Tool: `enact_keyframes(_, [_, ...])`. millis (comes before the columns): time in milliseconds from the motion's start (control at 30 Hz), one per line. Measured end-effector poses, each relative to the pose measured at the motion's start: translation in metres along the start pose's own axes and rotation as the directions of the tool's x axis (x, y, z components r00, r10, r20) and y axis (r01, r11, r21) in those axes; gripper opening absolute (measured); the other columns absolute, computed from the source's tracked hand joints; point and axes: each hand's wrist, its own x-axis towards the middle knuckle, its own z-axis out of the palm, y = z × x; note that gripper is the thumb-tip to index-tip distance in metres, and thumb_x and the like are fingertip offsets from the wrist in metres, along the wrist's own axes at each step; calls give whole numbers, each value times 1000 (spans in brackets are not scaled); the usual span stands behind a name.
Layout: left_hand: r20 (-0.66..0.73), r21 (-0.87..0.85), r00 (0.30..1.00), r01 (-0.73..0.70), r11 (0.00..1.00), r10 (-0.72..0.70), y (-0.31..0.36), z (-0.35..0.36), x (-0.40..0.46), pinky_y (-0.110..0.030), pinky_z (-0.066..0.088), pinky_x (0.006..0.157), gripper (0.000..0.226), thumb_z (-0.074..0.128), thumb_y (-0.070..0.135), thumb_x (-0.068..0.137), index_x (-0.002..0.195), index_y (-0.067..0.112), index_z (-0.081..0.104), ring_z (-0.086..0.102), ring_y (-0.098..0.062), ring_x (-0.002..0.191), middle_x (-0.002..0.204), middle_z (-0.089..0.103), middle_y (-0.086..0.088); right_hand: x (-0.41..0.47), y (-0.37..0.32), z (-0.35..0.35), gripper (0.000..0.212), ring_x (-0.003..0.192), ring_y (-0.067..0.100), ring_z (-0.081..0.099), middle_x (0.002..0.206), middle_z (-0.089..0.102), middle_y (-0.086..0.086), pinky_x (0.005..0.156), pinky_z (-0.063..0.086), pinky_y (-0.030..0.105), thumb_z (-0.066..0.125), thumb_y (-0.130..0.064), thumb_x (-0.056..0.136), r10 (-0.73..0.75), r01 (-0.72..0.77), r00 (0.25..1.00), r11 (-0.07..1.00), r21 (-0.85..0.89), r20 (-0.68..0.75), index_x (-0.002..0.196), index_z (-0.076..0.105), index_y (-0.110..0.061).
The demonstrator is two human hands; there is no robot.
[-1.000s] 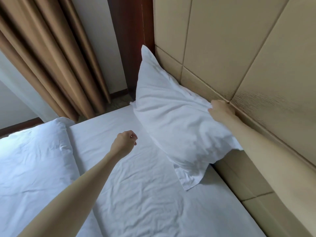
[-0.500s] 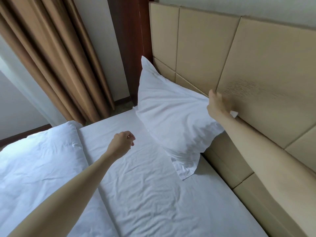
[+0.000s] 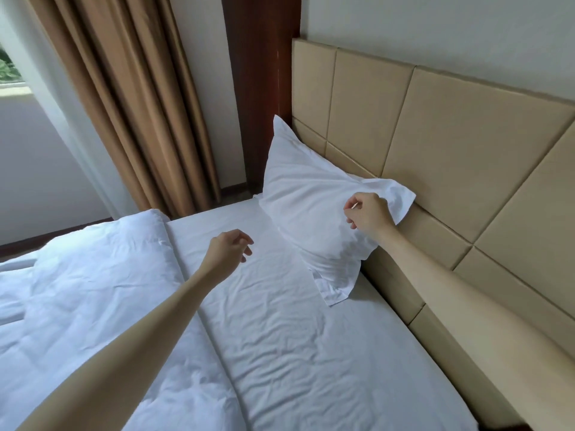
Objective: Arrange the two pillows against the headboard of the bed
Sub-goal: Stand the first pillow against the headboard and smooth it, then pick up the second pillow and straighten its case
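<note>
Because only one pillow shows here, the job looks about half done.
Curtain [image 3: 130, 119]: it hangs at the far left by the window, away from the work.
Duvet [image 3: 87, 290]: it lies folded back on the left of the bed, so the top of the sheet [image 3: 280, 337] is bare for pillows.
Left hand [image 3: 228, 248]: it floats over the sheet with fingers loosely curled and holds nothing. I think it waits to help.
Pillow [image 3: 305, 213]: it stands tilted with its back on the headboard, at the far end of the bed, so it stays up.
Right hand [image 3: 370, 214]: its fingers are bent and rest on the pillow's near top corner. I cannot tell if they pinch the cloth.
Headboard [image 3: 451, 135]: the tan padded wall on the right props the pillow.
Second pillow: not in sight.
</note>
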Motion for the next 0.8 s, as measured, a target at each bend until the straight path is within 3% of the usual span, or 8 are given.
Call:
enact_keyframes(67, [-20, -38, 1000, -7, 999, 6, -7, -13, -25, -18, 41, 47, 30, 40, 5, 86, 82, 14, 69, 59, -10, 54, 69, 68, 1, -32, -14, 13, 9, 45, 7, 57, 63, 62, 8, 41, 43, 9, 55, -3, 83, -16, 14, 999, 998, 55, 35, 79, 63, -5])
enact_keyframes(167, [-65, -120, 998, 12, 993, -20, -25, -33, -61, -24, 42, 52, 29, 41, 5, 87, 85, 12, 69, 58, -11, 56, 71, 69, -1, -78, -28, 34, 7, 41, 10, 56, 60, 63, 8, 45, 47, 14, 58, -4, 81, -11, 1, 996, 993, 117, 85, 79, 65, -4])
enact_keyframes(500, [-133, -300, 971, 150, 942, -197, -91, -71, -177, -19, 42, 55, 25, 45, 5, 86, 85, 11, 69, 57, -13, 56, 70, 67, -4, -190, -53, 90, 16, 44, 12, 55, 59, 62, 5, 50, 44, 22, 61, -4, 82, 53, -135, 953, 955, 265, 297, 70, 63, -14])
enact_keyframes(667, [-194, -427, 929, 209, 880, -314, -120, -71, -227, -20, 41, 55, 27, 45, 8, 86, 81, 19, 69, 57, -6, 53, 68, 67, 2, -225, -58, 121, 8, 44, 4, 58, 60, 64, 4, 46, 43, 11, 62, -6, 82, -49, -55, 904, 972, 230, 424, 76, 66, -10])
enact_keyframes(800, [-207, -498, 872, 296, 815, -443, -146, -63, -270, -22, 40, 57, 27, 44, 7, 86, 81, 18, 68, 56, -11, 57, 69, 66, 0, -252, -53, 146, 11, 46, 1, 59, 59, 64, 1, 47, 43, 8, 62, -5, 81, -63, -72, 853, 969, 237, 518, 73, 66, -12])
